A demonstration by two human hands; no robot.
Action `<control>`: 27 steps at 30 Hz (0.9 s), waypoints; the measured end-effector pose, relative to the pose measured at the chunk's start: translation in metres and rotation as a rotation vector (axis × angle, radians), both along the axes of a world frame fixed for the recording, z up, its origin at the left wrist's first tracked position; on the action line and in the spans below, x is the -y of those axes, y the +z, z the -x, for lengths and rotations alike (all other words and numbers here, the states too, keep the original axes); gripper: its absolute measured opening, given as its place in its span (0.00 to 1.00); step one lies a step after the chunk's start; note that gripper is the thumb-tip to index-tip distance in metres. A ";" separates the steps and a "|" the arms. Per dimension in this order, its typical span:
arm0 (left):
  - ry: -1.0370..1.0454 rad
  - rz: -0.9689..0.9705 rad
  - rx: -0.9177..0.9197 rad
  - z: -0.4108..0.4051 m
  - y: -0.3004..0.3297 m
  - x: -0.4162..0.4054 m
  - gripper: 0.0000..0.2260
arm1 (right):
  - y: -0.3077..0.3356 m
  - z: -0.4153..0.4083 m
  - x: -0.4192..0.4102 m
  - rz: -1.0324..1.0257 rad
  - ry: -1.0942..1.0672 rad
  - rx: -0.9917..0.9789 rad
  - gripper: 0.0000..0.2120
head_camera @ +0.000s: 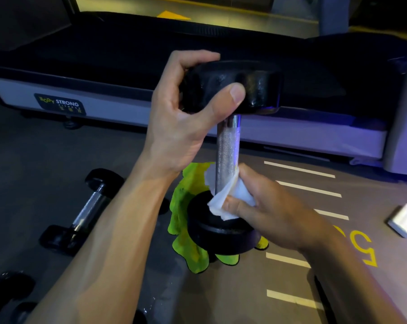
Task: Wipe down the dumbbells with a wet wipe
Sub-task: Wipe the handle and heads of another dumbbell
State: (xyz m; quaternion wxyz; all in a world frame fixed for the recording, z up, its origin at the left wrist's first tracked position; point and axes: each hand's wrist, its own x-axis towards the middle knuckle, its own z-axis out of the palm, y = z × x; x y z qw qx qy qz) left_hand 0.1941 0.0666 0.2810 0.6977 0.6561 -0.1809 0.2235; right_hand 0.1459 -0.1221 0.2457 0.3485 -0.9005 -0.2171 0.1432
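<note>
Dumbbell (228, 146) standing on end, lower head planted on a crumpled green cloth (186, 230) on the gym floor (244, 288). Left hand (183, 118) clamped over the upper head from the left, thumb across its near face, fingers hooked over the top edge. Right hand (263, 206) low on the right, pinching a white wet wipe (223, 202) wrapped round the base of the knurled chrome handle, wipe touching the top of the lower head. Second dumbbell (85, 211) lying flat on the floor, left, apart from both hands. Treadmill deck (81, 90) behind. White block with a cord (406, 220) far right on the floor.
</note>
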 end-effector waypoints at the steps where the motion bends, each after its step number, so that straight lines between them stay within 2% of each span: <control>1: -0.001 0.000 0.000 0.000 0.000 0.000 0.19 | 0.002 0.006 0.000 0.049 -0.025 0.034 0.11; 4: 0.004 0.009 0.001 0.001 -0.001 0.002 0.19 | 0.007 0.033 -0.001 0.153 -0.128 0.140 0.09; 8: 0.022 0.015 -0.007 0.000 0.000 0.002 0.20 | -0.001 0.063 0.001 0.270 -0.090 0.380 0.20; 11: 0.023 0.020 -0.007 -0.001 0.000 0.001 0.20 | -0.014 0.075 0.002 0.195 -0.087 0.553 0.21; 15: 0.023 0.012 -0.004 0.001 -0.001 0.000 0.20 | -0.018 0.083 -0.007 0.083 -0.076 0.617 0.20; 18: 0.021 0.006 -0.002 0.002 -0.001 0.000 0.20 | -0.017 0.083 -0.024 0.114 -0.078 0.687 0.21; 20: 0.013 -0.004 0.003 0.002 0.001 0.002 0.20 | -0.019 0.079 -0.040 0.207 -0.061 0.662 0.23; 25: -0.001 -0.067 0.016 0.002 0.001 0.000 0.20 | -0.021 0.066 -0.080 0.377 -0.016 0.505 0.20; 27: 0.001 -0.056 0.019 0.002 0.000 -0.001 0.20 | -0.013 0.064 -0.069 0.273 0.043 0.475 0.16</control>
